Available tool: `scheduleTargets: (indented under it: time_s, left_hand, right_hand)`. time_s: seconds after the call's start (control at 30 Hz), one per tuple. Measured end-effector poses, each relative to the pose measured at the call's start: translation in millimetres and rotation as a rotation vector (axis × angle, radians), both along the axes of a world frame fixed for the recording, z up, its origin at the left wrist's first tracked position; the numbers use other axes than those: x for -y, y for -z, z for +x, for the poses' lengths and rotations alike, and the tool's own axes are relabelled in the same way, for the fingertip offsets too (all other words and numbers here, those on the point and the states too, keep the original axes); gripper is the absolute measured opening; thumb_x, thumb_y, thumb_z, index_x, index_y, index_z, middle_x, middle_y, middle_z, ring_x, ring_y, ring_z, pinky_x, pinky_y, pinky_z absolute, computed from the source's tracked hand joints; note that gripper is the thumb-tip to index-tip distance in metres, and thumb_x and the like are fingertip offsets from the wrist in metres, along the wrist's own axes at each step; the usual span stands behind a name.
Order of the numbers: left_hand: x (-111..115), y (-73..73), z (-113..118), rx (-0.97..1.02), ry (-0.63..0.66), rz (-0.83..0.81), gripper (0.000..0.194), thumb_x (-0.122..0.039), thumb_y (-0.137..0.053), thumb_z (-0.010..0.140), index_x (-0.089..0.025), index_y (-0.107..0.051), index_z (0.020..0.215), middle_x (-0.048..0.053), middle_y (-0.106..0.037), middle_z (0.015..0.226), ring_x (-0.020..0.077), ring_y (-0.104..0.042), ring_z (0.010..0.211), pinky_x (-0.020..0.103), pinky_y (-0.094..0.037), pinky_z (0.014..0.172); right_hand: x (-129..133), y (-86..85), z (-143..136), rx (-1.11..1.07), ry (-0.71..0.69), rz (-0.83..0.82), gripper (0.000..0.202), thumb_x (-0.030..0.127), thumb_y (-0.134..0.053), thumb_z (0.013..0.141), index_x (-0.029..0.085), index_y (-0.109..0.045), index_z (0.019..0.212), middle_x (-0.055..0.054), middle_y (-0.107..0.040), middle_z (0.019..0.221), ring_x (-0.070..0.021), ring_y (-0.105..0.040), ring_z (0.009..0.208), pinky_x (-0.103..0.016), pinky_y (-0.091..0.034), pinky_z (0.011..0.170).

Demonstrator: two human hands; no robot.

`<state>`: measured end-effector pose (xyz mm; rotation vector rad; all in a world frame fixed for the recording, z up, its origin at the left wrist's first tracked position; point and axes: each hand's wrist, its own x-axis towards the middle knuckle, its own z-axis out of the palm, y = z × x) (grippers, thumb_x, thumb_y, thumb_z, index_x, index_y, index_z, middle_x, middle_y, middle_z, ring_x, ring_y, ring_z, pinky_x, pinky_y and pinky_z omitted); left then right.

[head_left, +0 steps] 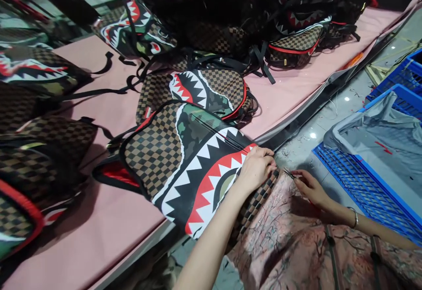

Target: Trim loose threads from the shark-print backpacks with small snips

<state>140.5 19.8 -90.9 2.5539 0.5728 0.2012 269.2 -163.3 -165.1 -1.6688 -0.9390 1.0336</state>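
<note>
A brown checkered backpack (pixel 154 149) with a shark-mouth print lies tilted over the table's edge, its lower end against the patterned clothing at my lap. My left hand (pixel 259 169) is closed on the bag's near right edge, fingers curled over the side panel. Just to the right, my right hand (pixel 311 189) holds small metal thread snips (pixel 289 174), their tips pointing at the bag's edge, close to my left fingers. Whether the blades touch a thread is too small to tell. Part of the bag is hidden under my left forearm.
Behind lies a similar backpack (pixel 227 83) on the pink table (pixel 132 224). More bags (pixel 49 70) cover the left side and the back, with loose black straps. At right, blue plastic crates (pixel 349 184) stand on the floor, one lined with grey sheeting (pixel 369 127).
</note>
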Motion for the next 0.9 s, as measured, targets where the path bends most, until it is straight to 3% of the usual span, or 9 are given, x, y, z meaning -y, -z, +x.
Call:
scheduleTargets:
  time_s: [0.13,0.4,0.57,0.67,0.8,0.83,0.9]
  left_hand:
    - [-6,-1.0,9,-0.051,0.007,-0.119,0.016,-0.011,-0.055,0.073,-0.017,-0.063,0.061,0.004,-0.067,0.09,0.0186,-0.057,0.085,0.035,-0.043,0.08]
    - [-8,3.2,7,0.01,-0.079,-0.214,0.013,-0.011,-0.059,0.069,-0.019,-0.062,0.059,0.004,-0.066,0.094,0.0192,-0.057,0.086,0.036,-0.044,0.078]
    - [-5,6.9,8,0.096,-0.12,-0.194,0.012,-0.017,-0.058,0.072,-0.02,-0.063,0.062,0.005,-0.066,0.093,0.0206,-0.058,0.086,0.038,-0.045,0.079]
    - [0,9.2,5,0.253,-0.261,-0.237,0.011,-0.025,-0.057,0.076,-0.02,-0.064,0.069,0.005,-0.067,0.091,0.0195,-0.06,0.085,0.037,-0.046,0.079]
    - [6,10.0,-12,0.413,-0.617,-0.351,0.022,-0.038,-0.057,0.077,-0.018,-0.064,0.07,0.004,-0.066,0.073,0.018,-0.062,0.072,0.033,-0.049,0.071]
    - [7,9.6,-19,0.45,-0.695,-0.343,0.025,-0.039,-0.055,0.078,-0.017,-0.064,0.071,0.005,-0.066,0.075,0.0185,-0.062,0.075,0.033,-0.05,0.073]
    - [11,8.3,-35,0.497,-0.789,-0.235,0.025,-0.04,-0.057,0.077,-0.018,-0.066,0.085,0.009,-0.065,0.099,0.0228,-0.059,0.098,0.037,-0.046,0.087]
  right_hand:
    - [-10,-10.0,-12,-0.013,-0.011,-0.021,0.022,0.039,-0.046,0.085,0.021,-0.049,0.097,0.005,-0.041,0.062,-0.0099,-0.039,0.054,-0.021,-0.033,0.047]
    - [-34,-17.4,-17,0.233,-0.055,0.058,0.013,0.029,-0.046,0.084,0.021,-0.048,0.094,0.0,-0.056,0.079,-0.0152,-0.051,0.071,-0.029,-0.04,0.066]
    - [-44,-19.6,-14,0.281,-0.097,0.082,0.007,0.023,-0.047,0.083,0.02,-0.049,0.09,0.0,-0.058,0.075,-0.015,-0.054,0.068,-0.026,-0.039,0.061]
    - [-45,-15.5,-6,0.233,-0.072,0.117,0.005,0.023,-0.046,0.084,0.02,-0.05,0.086,0.002,-0.055,0.068,-0.0126,-0.051,0.063,-0.023,-0.037,0.056]
    - [-41,-8.3,14,0.195,-0.16,0.165,0.014,0.027,-0.045,0.086,0.019,-0.051,0.097,0.001,-0.056,0.073,-0.0119,-0.051,0.064,-0.024,-0.041,0.059]
    - [-41,-6.7,20,0.21,-0.201,0.184,0.017,0.028,-0.045,0.087,0.019,-0.051,0.1,0.0,-0.058,0.077,-0.0127,-0.053,0.068,-0.025,-0.043,0.062]
    - [-41,-3.9,31,0.286,-0.268,0.232,0.018,0.028,-0.046,0.087,0.019,-0.051,0.103,-0.004,-0.06,0.087,-0.015,-0.055,0.077,-0.028,-0.045,0.069]
